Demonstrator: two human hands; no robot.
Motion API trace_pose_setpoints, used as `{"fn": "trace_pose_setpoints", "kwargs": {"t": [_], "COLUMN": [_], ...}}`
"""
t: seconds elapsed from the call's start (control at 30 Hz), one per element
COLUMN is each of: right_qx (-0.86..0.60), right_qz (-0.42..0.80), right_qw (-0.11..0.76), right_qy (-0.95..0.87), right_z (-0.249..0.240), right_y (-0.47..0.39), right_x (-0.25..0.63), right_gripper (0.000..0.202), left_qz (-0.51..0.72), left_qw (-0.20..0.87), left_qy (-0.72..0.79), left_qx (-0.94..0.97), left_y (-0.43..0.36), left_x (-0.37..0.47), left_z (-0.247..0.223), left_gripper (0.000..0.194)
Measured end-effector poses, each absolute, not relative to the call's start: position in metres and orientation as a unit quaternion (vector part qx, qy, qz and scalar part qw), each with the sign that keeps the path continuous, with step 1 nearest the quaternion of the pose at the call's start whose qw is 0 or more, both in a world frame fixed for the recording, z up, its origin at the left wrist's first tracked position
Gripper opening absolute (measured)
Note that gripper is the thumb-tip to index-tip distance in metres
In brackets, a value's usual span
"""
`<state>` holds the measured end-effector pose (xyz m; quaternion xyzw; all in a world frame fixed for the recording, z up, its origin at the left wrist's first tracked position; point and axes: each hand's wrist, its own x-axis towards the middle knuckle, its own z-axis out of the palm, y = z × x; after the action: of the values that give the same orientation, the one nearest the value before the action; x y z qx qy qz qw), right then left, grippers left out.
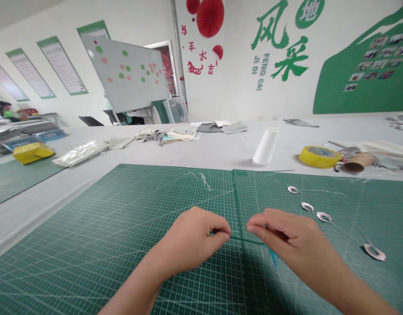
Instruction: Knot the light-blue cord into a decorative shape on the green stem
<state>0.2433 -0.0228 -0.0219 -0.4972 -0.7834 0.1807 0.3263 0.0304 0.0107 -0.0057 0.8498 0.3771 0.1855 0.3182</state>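
Note:
Above the green cutting mats my left hand [199, 236] is closed in a pinch, thumb against the bent forefinger. Facing it across a small gap, my right hand [288, 236] also pinches with thumb and fingertips. Whatever the fingertips hold, if anything, is too fine to make out. Just below my right hand a small blue strip [273, 257] shows, partly hidden by the fingers. To the right lie several small pale rings with scalloped edges, among them one ring [374, 252] trailing thread. Loose white thread [205, 181] lies on the left mat [149, 197], beyond my left hand.
Behind the mats stand a white thread cone [266, 146], a yellow tape roll [319, 156] and a cardboard tube [358, 162]. Folded cloths [182, 132] lie farther back. At left are a yellow box [33, 152] and a clear plastic-wrapped pack [81, 153]. A person [9, 111] sits far left.

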Motion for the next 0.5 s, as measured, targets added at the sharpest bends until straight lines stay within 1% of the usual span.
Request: {"fn": "trace_pose_setpoints", "kwargs": {"t": [0.1, 0.2, 0.33, 0.5], "right_qx": [-0.482, -0.462, -0.453, -0.464], "right_qz": [0.027, -0.049, -0.040, 0.021], "right_qw": [0.335, 0.340, 0.357, 0.362], "right_qy": [-0.809, -0.818, -0.816, -0.808], "right_z": [-0.026, -0.034, -0.045, -0.055], "right_y": [-0.028, -0.030, -0.029, -0.028], "right_x": [0.240, 0.233, 0.223, 0.219], "right_gripper": [0.022, 0.026, 0.031, 0.027], "left_qz": [0.244, 0.280, 0.301, 0.315], "left_qw": [0.294, 0.287, 0.311, 0.339], "left_qy": [0.430, 0.472, 0.490, 0.482], "left_qx": [0.818, 0.785, 0.756, 0.744], "left_y": [0.015, 0.019, 0.021, 0.021], "left_x": [0.032, 0.033, 0.033, 0.033], "left_z": [-0.009, -0.013, -0.016, -0.014], "left_gripper": [0.024, 0.023, 0.021, 0.019]}}
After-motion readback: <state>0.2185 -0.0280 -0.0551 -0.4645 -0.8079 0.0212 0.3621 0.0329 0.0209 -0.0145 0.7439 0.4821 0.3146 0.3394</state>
